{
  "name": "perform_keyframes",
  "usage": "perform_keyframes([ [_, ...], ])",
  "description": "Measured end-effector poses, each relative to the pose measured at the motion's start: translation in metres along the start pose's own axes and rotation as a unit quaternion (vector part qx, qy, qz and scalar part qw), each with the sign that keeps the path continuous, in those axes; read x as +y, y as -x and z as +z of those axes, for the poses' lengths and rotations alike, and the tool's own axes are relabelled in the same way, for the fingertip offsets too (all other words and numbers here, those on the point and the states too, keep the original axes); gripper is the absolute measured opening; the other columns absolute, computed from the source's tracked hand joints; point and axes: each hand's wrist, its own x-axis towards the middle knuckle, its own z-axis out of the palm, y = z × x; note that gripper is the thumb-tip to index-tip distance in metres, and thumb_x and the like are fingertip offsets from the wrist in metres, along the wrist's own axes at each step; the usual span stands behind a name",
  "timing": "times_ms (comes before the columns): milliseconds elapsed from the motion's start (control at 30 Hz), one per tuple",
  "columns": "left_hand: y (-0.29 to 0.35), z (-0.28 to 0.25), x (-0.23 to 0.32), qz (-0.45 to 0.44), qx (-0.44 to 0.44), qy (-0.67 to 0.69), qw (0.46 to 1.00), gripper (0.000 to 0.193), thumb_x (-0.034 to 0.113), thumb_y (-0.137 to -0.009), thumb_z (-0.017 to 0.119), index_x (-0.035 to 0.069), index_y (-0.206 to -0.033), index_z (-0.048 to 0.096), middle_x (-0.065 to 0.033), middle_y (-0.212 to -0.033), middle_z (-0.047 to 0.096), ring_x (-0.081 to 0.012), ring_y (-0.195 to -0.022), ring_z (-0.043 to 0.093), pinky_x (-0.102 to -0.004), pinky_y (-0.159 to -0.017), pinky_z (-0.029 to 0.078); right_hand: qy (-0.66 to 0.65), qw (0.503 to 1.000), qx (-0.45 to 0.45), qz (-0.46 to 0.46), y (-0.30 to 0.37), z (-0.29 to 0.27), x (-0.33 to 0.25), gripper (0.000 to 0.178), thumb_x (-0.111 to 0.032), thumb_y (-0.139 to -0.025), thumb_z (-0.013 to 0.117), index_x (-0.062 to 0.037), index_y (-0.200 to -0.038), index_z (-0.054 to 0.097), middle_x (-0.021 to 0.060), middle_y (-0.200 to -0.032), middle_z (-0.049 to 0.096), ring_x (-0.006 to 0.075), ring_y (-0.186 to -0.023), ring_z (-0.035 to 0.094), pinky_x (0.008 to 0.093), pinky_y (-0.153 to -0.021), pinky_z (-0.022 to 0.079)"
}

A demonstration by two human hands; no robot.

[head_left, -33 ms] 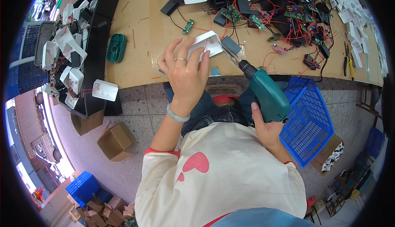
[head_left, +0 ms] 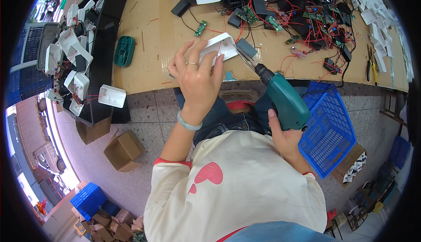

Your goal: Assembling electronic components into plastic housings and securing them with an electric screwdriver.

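Note:
A white plastic casing, hollow like a shallow box, is tilted above the front of the table under the fingers of my left hand. That hand is closed on the casing's left part and hides much of it. My right hand is wrapped round the rear of a green power tool, its fingers mostly hidden beneath. From the tool's black collar, thin metal prongs or a blurred bit point up-left to the casing's right end; I cannot tell whether they touch. A dark flat block lies just beyond the tip.
Black boxes, red wires and circuit boards crowd the table's far right, beside white casings. Yellow-handled pliers lie at the right. A green tray and a black bin of casings stand left. A blue crate is below right.

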Motion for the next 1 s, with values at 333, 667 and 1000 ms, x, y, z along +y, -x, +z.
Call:
perform_keyframes([
  [333,0.004,0.002,0.005,-0.002,-0.011,0.002,1.0,0.011,0.016,-0.079,0.081,0.01,-0.087,0.076,-0.0053,-0.13,0.064,-0.0348,-0.123,0.049,-0.047,-0.1,0.035,0.0,1.0,-0.008,-0.004,-0.002,0.0,-0.005,0.02,-0.001,-0.087,0.074,0.0037,-0.105,0.069,0.0125,-0.096,0.068,0.0186,-0.079,0.065,0.0285,-0.07,0.051],
  [667,-0.006,0.009,0.011,-0.014,0.006,-0.002,1.0,0.009,0.012,-0.078,0.078,0.008,-0.081,0.069,-0.0042,-0.133,0.063,-0.0346,-0.123,0.048,-0.0477,-0.1,0.036,0.022,0.998,-0.011,-0.056,-0.02,0.015,-0.006,0.02,-0.004,-0.089,0.074,0.002,-0.107,0.066,0.0093,-0.094,0.067,0.0135,-0.076,0.063,0.026,-0.069,0.05],
  [1000,-0.004,0.014,0.006,-0.009,0.009,-0.001,1.0,0.011,0.009,-0.075,0.076,0.007,-0.082,0.067,-0.0067,-0.13,0.062,-0.0346,-0.124,0.05,-0.0486,-0.097,0.034,0.018,0.998,-0.015,-0.055,-0.026,0.024,0.006,0.028,-0.007,-0.089,0.073,0.0012,-0.113,0.06,0.0083,-0.085,0.072,0.012,-0.07,0.066,0.0264,-0.067,0.053],
])
